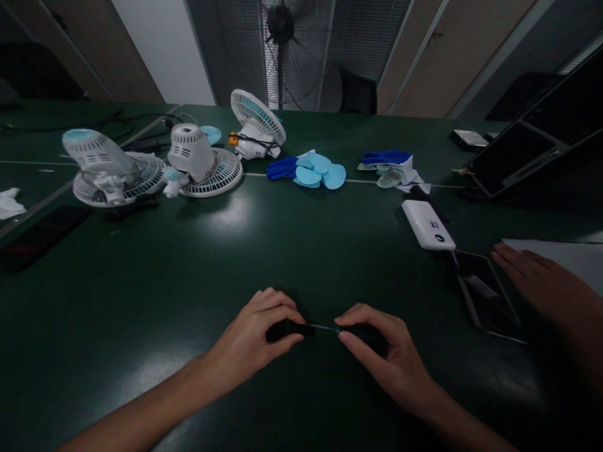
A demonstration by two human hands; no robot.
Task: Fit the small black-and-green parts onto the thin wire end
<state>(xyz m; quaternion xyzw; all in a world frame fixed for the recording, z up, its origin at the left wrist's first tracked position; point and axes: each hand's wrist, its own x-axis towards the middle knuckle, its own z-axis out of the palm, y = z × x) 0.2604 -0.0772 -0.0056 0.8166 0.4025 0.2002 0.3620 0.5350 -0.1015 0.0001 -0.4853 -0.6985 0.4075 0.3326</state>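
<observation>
My left hand [264, 326] is closed round a black handle-like piece [281, 330] that narrows toward the right. In my right hand [381, 351], the thumb and fingers grip the dark handle [370, 336] of what looks like a screwdriver. A thin metal shaft [324, 327] bridges the gap between the two hands, just above the dark green table [292, 257]. Which handle the shaft is fixed to, I cannot tell. My fingers cover much of both pieces.
Several white fan parts [200, 157] stand at the back left. A light blue fan blade [320, 171] and blue-and-white gloves [389, 164] lie along the back. At right are a white power bank [428, 225], a phone [487, 292] and another person's hand [541, 276].
</observation>
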